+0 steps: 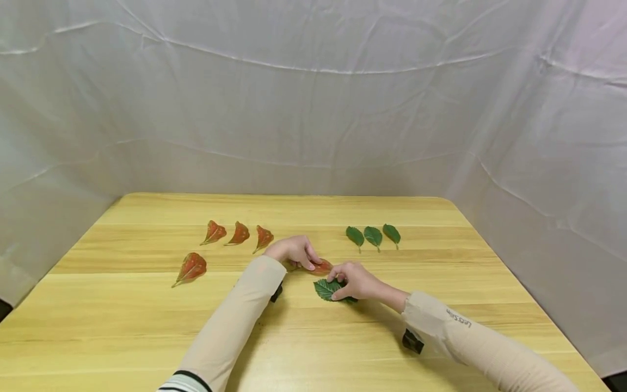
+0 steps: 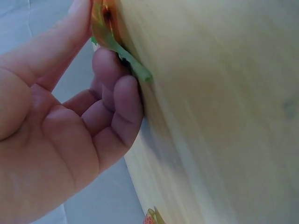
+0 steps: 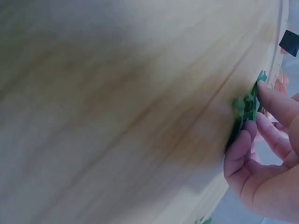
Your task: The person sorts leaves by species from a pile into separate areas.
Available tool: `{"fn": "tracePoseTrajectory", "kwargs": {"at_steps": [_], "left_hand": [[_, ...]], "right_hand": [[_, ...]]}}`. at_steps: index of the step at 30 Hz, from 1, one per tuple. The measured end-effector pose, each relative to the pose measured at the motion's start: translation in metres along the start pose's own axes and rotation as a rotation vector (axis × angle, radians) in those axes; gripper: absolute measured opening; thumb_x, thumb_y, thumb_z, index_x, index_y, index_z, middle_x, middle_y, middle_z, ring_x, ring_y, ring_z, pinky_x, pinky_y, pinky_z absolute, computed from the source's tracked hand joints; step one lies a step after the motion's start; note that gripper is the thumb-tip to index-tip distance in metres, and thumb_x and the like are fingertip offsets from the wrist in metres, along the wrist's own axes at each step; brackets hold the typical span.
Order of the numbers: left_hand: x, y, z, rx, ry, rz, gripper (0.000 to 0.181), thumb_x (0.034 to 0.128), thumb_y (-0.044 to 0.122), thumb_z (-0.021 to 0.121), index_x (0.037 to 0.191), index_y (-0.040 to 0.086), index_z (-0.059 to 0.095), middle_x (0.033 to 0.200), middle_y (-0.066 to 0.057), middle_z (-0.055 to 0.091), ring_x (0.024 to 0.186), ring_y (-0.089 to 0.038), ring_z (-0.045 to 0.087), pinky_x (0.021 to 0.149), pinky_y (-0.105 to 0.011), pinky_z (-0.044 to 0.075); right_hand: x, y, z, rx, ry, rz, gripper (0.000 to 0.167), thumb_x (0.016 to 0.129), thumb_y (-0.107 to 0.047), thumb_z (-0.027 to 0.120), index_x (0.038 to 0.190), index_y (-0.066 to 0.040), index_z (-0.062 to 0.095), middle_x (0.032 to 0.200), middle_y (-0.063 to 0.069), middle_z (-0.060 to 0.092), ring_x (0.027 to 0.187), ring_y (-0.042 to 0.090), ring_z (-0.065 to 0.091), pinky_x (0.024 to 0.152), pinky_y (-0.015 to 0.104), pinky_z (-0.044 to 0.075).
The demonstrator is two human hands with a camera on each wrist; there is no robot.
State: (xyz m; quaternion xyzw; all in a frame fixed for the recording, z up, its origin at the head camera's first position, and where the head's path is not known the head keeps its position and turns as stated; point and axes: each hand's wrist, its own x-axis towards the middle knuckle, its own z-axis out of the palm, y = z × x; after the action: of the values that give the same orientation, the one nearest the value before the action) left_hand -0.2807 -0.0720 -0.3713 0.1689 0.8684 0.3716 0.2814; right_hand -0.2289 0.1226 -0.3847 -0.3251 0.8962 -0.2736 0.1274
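Near the table's middle my left hand (image 1: 295,251) pinches a red leaf (image 1: 322,267) between thumb and fingers. In the left wrist view its greenish stem (image 2: 135,66) points away from the fingertips, close over the wood. Just to the right and nearer, my right hand (image 1: 358,281) grips green leaves (image 1: 324,289) with serrated edges. The right wrist view shows more than one green stem (image 3: 239,105) bunched in those fingers; how many leaves lie there I cannot tell. The two hands almost meet, and the right fingers partly cover the green leaves.
Three red leaves (image 1: 239,233) form a row at the back left of the wooden table (image 1: 147,326). One more red leaf (image 1: 192,267) lies nearer. Three green leaves (image 1: 373,236) stand in a row at the back right. Grey-white cloth (image 1: 303,120) hangs around the table.
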Motion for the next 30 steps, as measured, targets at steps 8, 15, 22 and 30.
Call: {"fn": "tracePoseTrajectory", "kwargs": {"at_steps": [8, 15, 22, 30], "left_hand": [[-0.001, -0.002, -0.001, -0.048, -0.013, 0.008, 0.025, 0.077, -0.002, 0.066, 0.102, 0.001, 0.067, 0.081, -0.011, 0.067, 0.036, -0.004, 0.023, 0.04, -0.019, 0.025], [0.006, -0.006, -0.002, -0.054, -0.031, -0.019, 0.024, 0.0761, 0.001, 0.068, 0.099, 0.005, 0.07, 0.081, -0.01, 0.068, 0.037, -0.006, 0.023, 0.04, -0.02, 0.026], [0.013, -0.012, -0.004, -0.044, -0.046, -0.013, 0.021, 0.0727, 0.006, 0.072, 0.093, 0.013, 0.073, 0.08, -0.004, 0.068, 0.038, -0.006, 0.027, 0.04, -0.02, 0.029], [-0.001, -0.003, -0.001, -0.067, 0.006, -0.016, 0.024, 0.0761, -0.001, 0.067, 0.1, 0.002, 0.068, 0.085, -0.011, 0.067, 0.037, -0.004, 0.024, 0.04, -0.019, 0.025]], "right_hand": [[-0.003, -0.001, 0.001, 0.016, -0.006, -0.039, 0.024, 0.069, -0.007, 0.076, 0.09, -0.004, 0.064, 0.067, -0.002, 0.053, 0.06, 0.007, 0.045, 0.056, 0.022, 0.04], [-0.005, -0.001, 0.002, 0.058, -0.016, -0.064, 0.017, 0.069, -0.003, 0.075, 0.082, -0.004, 0.065, 0.061, -0.006, 0.05, 0.056, 0.003, 0.043, 0.053, 0.02, 0.039], [-0.006, -0.003, 0.0, 0.133, -0.026, -0.073, 0.011, 0.071, 0.0, 0.072, 0.081, -0.001, 0.068, 0.062, -0.007, 0.053, 0.054, 0.002, 0.045, 0.051, 0.019, 0.04], [-0.011, -0.001, -0.008, 0.258, 0.008, 0.009, 0.011, 0.075, 0.001, 0.068, 0.086, 0.004, 0.068, 0.059, 0.001, 0.058, 0.046, 0.014, 0.055, 0.045, 0.026, 0.047]]}}
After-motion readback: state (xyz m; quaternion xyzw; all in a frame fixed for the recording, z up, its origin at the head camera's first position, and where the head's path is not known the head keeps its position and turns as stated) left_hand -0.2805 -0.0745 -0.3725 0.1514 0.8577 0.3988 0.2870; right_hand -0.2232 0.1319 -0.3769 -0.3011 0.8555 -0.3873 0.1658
